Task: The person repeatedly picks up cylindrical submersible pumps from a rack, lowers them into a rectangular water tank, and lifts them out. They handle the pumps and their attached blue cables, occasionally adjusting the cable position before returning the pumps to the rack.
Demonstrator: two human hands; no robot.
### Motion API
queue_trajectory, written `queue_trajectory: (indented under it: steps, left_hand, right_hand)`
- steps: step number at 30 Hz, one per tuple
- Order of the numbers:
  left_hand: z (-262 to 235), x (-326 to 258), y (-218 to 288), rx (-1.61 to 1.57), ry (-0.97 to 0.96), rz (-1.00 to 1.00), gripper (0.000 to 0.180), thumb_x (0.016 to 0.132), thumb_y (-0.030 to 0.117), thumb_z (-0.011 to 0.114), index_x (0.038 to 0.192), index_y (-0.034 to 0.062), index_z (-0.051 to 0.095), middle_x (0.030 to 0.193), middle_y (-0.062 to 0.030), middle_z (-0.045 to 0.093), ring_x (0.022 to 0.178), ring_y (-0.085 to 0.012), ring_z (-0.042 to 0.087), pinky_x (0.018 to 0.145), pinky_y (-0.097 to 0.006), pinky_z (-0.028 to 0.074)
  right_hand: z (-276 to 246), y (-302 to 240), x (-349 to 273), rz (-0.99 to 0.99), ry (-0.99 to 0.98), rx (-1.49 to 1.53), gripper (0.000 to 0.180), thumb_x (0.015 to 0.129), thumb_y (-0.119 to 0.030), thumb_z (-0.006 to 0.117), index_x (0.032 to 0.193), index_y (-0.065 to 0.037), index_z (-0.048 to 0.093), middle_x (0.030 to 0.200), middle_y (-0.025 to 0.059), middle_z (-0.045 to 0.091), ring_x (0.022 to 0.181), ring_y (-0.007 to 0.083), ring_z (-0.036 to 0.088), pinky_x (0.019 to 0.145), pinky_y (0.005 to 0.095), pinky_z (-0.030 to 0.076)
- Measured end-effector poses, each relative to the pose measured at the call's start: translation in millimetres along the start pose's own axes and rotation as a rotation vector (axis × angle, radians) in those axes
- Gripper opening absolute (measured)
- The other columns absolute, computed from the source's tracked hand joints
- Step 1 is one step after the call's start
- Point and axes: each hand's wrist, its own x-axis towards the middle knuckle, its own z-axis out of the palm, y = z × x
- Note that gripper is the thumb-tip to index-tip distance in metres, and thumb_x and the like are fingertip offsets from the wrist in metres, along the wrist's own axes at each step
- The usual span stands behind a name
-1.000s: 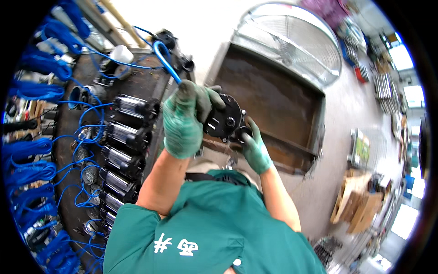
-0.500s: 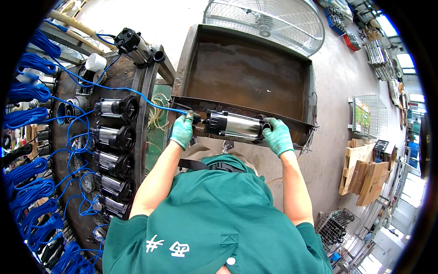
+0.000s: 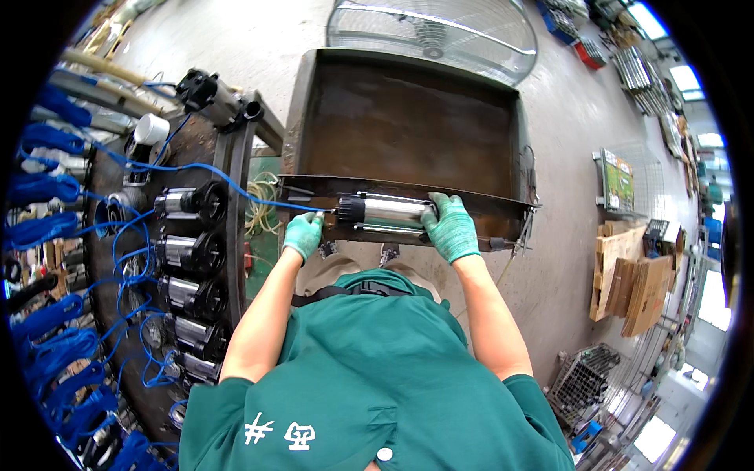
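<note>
A submersible pump (image 3: pixel 385 207) with a shiny steel body and black ends lies sideways on a narrow metal ledge (image 3: pixel 503 206) along the near side of a trough. My right hand (image 3: pixel 453 231), in a green glove, is wrapped over the pump's right end, which it partly hides. My left hand (image 3: pixel 303 234), gloved alike, is closed on the blue cable (image 3: pixel 259 201) just left of the pump's black ribbed end. From there the cable runs left across to the bench.
The rusty trough (image 3: pixel 301 102) holds brownish liquid. A large caged fan (image 3: pixel 432 31) stands behind it. On the left bench (image 3: pixel 228 259), several more pumps (image 3: pixel 187 253) lie beside coiled blue cables (image 3: pixel 51 228). Flattened cardboard (image 3: pixel 648 290) and wire cages (image 3: pixel 585 377) stand on the right.
The pump has turned about its length and shifted slightly left. My right hand now reaches over its top, and my left hand has moved down a little onto the cable. The view has shifted.
</note>
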Motion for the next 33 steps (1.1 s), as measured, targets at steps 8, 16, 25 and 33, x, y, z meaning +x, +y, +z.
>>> queue_trajectory:
  steps: [8,16,25,33]
  left_hand:
    - [22,-32,40,-0.256,0.068,0.255,0.054,0.095,0.031,0.079,0.132,-0.001,0.057,0.114,-0.0149,0.071,0.101,-0.0221,0.067,0.092,-0.037,0.054]
    - [38,-31,51,-0.219,0.136,0.175,0.072,0.079,0.024,0.093,0.131,-0.0031,0.05,0.112,-0.0141,0.069,0.099,-0.0212,0.065,0.093,-0.035,0.054]
    - [31,-35,56,-0.15,0.144,0.178,0.067,0.079,0.024,0.093,0.124,-0.0028,0.052,0.109,-0.0147,0.07,0.097,-0.0219,0.066,0.091,-0.036,0.054]
    - [24,-43,68,-0.043,0.164,0.185,0.069,0.079,0.03,0.093,0.122,-0.0035,0.051,0.107,-0.0186,0.072,0.095,-0.0262,0.069,0.089,-0.037,0.055]
  right_hand:
    - [25,127,-45,0.21,0.283,0.448,0.054,0.094,-0.032,0.078,0.133,0.0,0.061,0.117,0.0189,0.068,0.103,0.0286,0.068,0.093,0.0416,0.056]
    - [-2,297,-75,0.858,0.646,0.447,0.039,0.099,-0.033,0.07,0.125,-0.005,0.062,0.09,0.013,0.069,0.072,0.0243,0.069,0.063,0.0395,0.059]
    - [-1,327,-34,0.734,0.562,1.137,0.019,0.104,-0.029,0.066,0.112,-0.012,0.063,0.069,-0.0016,0.056,0.05,0.0105,0.051,0.041,0.0285,0.042]
    - [-28,239,-75,0.389,0.643,1.383,0.016,0.106,-0.022,0.065,0.113,-0.009,0.065,0.074,-0.0004,0.059,0.059,0.0101,0.059,0.051,0.027,0.048]
